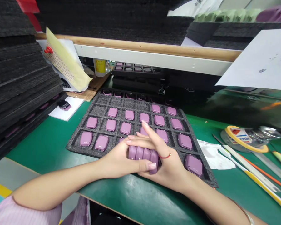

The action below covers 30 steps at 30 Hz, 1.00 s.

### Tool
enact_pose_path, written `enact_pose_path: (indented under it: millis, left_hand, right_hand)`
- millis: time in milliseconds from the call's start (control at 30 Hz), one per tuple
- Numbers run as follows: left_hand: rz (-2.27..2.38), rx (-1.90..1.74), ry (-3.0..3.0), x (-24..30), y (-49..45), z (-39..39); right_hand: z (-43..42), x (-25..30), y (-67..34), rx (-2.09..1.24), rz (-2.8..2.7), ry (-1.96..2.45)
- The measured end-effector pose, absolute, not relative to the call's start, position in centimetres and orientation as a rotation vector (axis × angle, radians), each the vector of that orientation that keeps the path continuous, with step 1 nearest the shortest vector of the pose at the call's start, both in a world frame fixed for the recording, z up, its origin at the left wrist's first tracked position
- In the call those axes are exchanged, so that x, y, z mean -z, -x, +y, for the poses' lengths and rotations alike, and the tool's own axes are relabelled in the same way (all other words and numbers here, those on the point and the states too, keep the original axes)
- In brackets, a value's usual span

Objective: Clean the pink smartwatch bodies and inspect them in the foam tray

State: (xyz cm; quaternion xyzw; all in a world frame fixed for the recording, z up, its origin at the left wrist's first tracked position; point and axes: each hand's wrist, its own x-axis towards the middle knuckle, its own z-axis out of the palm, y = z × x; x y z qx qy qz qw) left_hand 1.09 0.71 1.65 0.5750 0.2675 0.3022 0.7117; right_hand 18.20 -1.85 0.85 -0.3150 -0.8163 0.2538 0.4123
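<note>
Between both palms sits a row of several purple smartwatch cases (140,153), pressed side by side. My left hand (118,156) closes on the row from the left, its thumb lying along the near side and reaching the rightmost case. From the right, my right hand (167,165) cups the same row, with a finger stretched forward over the tray. Just beyond and beneath the hands lies a black foam tray (100,110) with compartments. Many hold a single purple case, such as the one at near right (193,165). The hands cover part of the tray's near rows.
Stacked black foam trays (21,68) rise at left. A watch (64,104) rests on a white pad. At right are a tape roll on a glass bottle (245,137), a white cloth (215,154) and several long tools. A wooden-edged shelf (140,47) crosses above the green bench (140,193).
</note>
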Motion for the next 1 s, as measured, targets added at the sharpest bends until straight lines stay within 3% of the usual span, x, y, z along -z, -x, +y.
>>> enact_pose_path:
  millis: [367,600,833,1000]
  left_hand:
    - [0.609,-0.701,-1.282,-1.5,-1.3,0.4]
    - [0.766,-0.851,-1.449,-1.3,-0.8,-0.4]
    - [0.563,-0.941,-1.642,-1.0,-0.4,-0.6]
    - [0.521,-0.989,-1.722,-0.6,-0.3,-0.5]
  right_hand:
    - [-1.5,-0.7,-18.2,-0.746,-2.01,0.784]
    - [-2.1,-1.9,-18.9,-0.552,-2.12,0.76]
    - [-1.6,-1.1,-18.8,-1.134,-1.446,0.973]
    - [-1.3,-0.5,-18.6,-1.573,-1.271,0.974]
